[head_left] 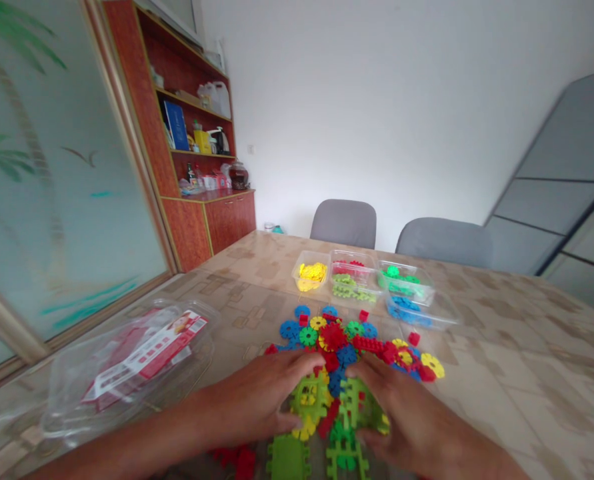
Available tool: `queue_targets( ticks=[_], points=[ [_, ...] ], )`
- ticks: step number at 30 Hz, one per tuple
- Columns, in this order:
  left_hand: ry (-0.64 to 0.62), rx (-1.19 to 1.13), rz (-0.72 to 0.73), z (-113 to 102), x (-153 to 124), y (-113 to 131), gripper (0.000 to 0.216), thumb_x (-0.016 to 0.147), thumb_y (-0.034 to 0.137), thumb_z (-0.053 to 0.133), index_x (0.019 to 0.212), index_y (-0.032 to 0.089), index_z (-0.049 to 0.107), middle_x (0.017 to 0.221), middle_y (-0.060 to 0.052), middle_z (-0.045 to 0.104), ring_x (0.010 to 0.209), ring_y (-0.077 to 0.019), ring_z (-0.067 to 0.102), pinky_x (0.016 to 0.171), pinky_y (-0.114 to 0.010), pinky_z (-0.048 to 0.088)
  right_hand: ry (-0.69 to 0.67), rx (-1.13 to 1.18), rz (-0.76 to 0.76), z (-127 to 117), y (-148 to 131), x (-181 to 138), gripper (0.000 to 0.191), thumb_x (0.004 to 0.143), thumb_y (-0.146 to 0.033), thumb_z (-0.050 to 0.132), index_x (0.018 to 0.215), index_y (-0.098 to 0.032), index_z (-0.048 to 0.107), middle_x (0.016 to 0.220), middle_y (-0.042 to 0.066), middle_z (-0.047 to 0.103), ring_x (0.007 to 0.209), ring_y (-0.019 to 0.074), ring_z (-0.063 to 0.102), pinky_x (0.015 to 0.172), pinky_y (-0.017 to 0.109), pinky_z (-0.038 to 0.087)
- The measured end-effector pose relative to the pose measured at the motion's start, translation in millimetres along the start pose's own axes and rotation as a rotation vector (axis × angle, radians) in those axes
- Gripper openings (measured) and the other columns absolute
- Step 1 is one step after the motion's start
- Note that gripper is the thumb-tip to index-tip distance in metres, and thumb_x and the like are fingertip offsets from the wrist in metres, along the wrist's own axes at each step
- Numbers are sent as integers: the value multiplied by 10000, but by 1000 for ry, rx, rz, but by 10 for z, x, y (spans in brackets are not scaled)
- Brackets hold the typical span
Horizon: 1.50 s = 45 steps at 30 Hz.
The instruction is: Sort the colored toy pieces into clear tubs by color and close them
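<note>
A loose pile of colourful plastic building pieces lies before me, among them a red notched disc, a blue notched disc and a yellow notched disc. My left hand reaches over the pile's near left side, thumb and fingers apart around a light green square piece. Opposite it, my right hand spreads its fingers beside another light green piece. Whether either hand grips a piece is hard to see. Closer to me lies a solid light green square.
Behind the pile stand clear plastic boxes with sorted pieces: a yellow-filled box, a green-filled box and others. Clear packaging with a red and white card lies left on the patterned table. Grey chairs stand beyond.
</note>
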State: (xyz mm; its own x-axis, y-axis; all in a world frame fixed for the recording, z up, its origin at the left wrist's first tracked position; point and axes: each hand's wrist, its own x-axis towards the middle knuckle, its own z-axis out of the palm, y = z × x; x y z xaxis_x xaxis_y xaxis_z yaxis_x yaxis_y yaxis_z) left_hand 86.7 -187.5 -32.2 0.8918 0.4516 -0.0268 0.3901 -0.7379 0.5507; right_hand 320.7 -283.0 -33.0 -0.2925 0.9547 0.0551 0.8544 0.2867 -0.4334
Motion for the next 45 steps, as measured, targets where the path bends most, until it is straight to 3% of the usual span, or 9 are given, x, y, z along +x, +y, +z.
queue_targets(
  ticks=[7,11,14,18,27,37,45],
  points=[
    [114,-13,100,297,131,-99,784,735,219,699,1411,269,304,1421,-70,410,1282,-251,383,1060,-377,320,104,-61,39,-19,205,65,512,686,-159,619,1191,-186,539,1190,124,575,1030,264,584,872,412,490],
    [170,-10,109,203,150,-139,605,796,290,666,1344,273,410,1340,-55,500,1214,-234,460,1026,-373,358,117,-59,57,115,45,122,559,706,-191,622,1252,-163,504,1217,133,558,1066,267,565,913,402,474],
    [274,-15,101,106,157,-167,442,855,243,584,1282,272,476,1256,-30,561,1148,-194,512,992,-327,387,94,-80,42,271,-127,172,580,714,-200,617,1280,-165,495,1224,122,553,1092,273,538,949,417,448],
    [339,-14,94,85,177,-217,402,838,192,576,1229,265,522,1199,-18,590,1101,-184,538,963,-302,404,-5,-132,62,418,-263,230,598,678,-243,676,1252,-151,537,1208,132,572,1100,318,513,969,475,419],
    [336,-19,100,129,182,-281,362,843,201,562,1199,264,542,1180,-15,604,1081,-185,547,949,-302,412,-51,-54,82,327,-259,245,653,641,-234,718,1265,-152,544,1271,125,556,1147,292,506,1004,388,408],
    [346,-7,93,33,191,-265,275,873,232,527,1143,251,577,1145,-12,627,1052,-183,563,934,-286,412,199,21,67,30,287,215,504,759,-287,633,1240,-181,529,1228,134,572,1108,278,547,932,410,450],
    [331,-38,98,28,222,-308,230,876,223,516,1091,249,593,1094,-14,634,1024,-174,566,906,-262,412,284,-122,135,-589,953,763,388,809,-355,545,1121,-129,589,1058,116,662,950,250,612,841,361,468]
  ],
)
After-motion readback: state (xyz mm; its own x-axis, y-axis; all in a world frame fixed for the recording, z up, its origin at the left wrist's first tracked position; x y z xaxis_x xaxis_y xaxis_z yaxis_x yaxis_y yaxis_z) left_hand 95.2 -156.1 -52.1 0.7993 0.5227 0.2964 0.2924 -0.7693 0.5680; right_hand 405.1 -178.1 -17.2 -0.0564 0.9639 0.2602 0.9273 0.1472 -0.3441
